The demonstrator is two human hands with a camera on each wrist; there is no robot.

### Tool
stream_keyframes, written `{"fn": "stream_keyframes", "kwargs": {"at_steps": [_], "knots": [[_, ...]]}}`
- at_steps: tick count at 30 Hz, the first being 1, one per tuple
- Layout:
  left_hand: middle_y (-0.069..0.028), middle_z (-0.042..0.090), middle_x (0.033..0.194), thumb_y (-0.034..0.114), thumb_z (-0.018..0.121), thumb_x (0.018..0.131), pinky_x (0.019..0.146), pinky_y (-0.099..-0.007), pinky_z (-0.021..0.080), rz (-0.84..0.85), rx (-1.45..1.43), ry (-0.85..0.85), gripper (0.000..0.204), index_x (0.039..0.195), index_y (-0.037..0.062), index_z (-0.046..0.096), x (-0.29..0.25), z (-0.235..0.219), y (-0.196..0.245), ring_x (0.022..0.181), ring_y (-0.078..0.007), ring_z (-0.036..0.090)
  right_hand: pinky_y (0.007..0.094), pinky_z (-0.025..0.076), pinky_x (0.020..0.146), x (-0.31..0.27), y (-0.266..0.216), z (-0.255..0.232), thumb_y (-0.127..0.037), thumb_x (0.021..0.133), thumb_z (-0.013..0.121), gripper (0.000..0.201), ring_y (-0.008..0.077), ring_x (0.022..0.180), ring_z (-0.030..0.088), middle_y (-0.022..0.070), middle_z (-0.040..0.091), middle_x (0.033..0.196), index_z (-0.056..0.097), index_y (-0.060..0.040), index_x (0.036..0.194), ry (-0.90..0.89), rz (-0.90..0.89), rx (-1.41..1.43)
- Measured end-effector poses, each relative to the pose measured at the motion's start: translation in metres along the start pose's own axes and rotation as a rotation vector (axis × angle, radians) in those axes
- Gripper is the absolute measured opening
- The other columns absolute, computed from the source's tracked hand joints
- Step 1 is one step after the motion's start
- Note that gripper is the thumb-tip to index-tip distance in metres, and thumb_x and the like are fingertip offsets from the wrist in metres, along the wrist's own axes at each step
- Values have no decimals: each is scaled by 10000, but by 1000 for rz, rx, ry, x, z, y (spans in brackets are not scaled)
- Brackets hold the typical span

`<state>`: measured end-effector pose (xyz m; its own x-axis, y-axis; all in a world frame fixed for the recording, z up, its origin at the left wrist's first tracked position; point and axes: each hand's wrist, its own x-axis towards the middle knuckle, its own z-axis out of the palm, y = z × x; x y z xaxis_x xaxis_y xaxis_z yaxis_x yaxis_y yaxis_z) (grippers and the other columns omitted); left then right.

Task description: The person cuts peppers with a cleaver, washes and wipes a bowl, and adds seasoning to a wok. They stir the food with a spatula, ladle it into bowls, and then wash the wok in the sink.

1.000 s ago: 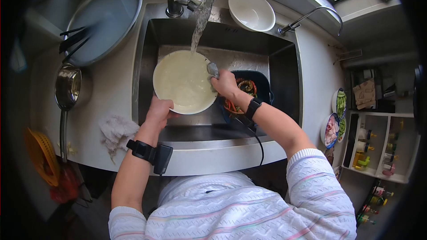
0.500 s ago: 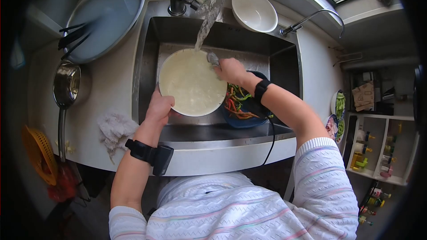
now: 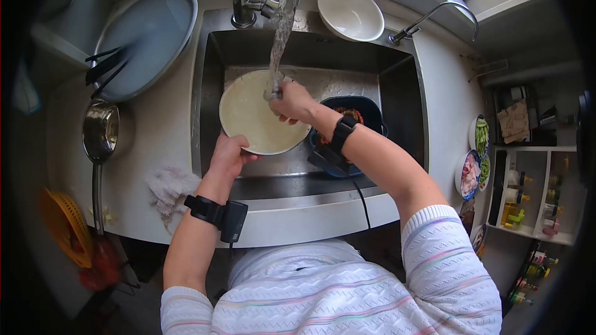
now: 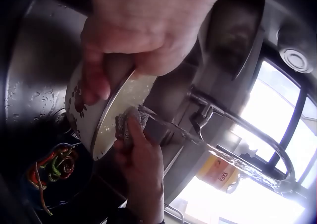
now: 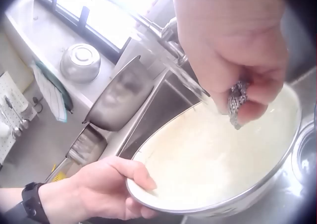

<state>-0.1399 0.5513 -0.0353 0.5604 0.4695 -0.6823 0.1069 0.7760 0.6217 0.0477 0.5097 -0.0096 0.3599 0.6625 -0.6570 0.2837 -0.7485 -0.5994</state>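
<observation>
An enamel basin [image 3: 257, 125] with a cream inside and a dark rim is tilted over the sink. My left hand [image 3: 228, 155] grips its near-left rim, thumb inside and fingers underneath. In my right hand [image 3: 293, 102] I pinch a grey steel-wool scrubber [image 5: 237, 103] over the basin's upper part. Running water [image 3: 284, 25] falls onto the scrubber and the basin. Brown spots mark the basin's outer wall in the left wrist view. Below my right wrist, a dark blue container [image 3: 376, 113] in the sink holds red and green peppers [image 4: 57, 167], partly hidden by the wrist in the head view.
The tap [image 3: 243, 0] rises behind the sink [image 3: 347, 183]. A white bowl [image 3: 351, 12] stands at the sink's back edge. To the left are a large pan [image 3: 155, 31], a saucepan [image 3: 100, 127] and a crumpled cloth [image 3: 171, 189]. Bowls of food [image 3: 470, 175] line the right counter edge.
My right hand has moved left with the scrubber, from the basin's right rim to over its inside, under the water. My left hand keeps its hold.
</observation>
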Motion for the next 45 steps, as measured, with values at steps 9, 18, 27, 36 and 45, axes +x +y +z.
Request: {"fn": "stream_keyframes", "kwargs": {"at_steps": [9,18,27,36,45], "knots": [[-196,549,1003,-76,426,619,409,-305,526,-20,61,-94,641,1245,15,321,-5,4,2,627,-295,626,287,515,540,-11,-4,-7,-99,765,566,281,171,739,650,116,633,889,591,48,1003,-249,-269,171],[-211,559,1001,-73,422,623,393,-291,515,-31,66,-110,620,1236,-25,338,-9,-1,5,620,-282,628,313,482,753,44,-85,-153,-85,766,562,487,219,958,566,146,513,1206,456,3,1233,258,-712,-669],[-198,571,907,-96,424,622,414,-315,523,-28,53,-27,598,1209,-14,339,-3,-3,0,562,-279,609,350,484,776,37,29,-12,-151,739,593,441,262,886,602,141,611,1045,535,-46,1164,-21,-557,-402],[-185,578,850,-98,432,637,431,-318,523,-50,48,-125,544,1170,-13,359,4,-8,-1,536,-279,602,320,439,833,44,6,50,-68,740,502,474,278,952,572,218,580,1040,481,50,1199,-156,-253,359],[-163,583,882,-84,422,625,431,-308,514,-5,91,-135,533,1154,-17,411,3,-8,16,590,-269,609,272,356,963,-19,-10,48,66,707,399,506,223,1132,492,176,553,1165,484,78,1206,-540,-323,479]]}}
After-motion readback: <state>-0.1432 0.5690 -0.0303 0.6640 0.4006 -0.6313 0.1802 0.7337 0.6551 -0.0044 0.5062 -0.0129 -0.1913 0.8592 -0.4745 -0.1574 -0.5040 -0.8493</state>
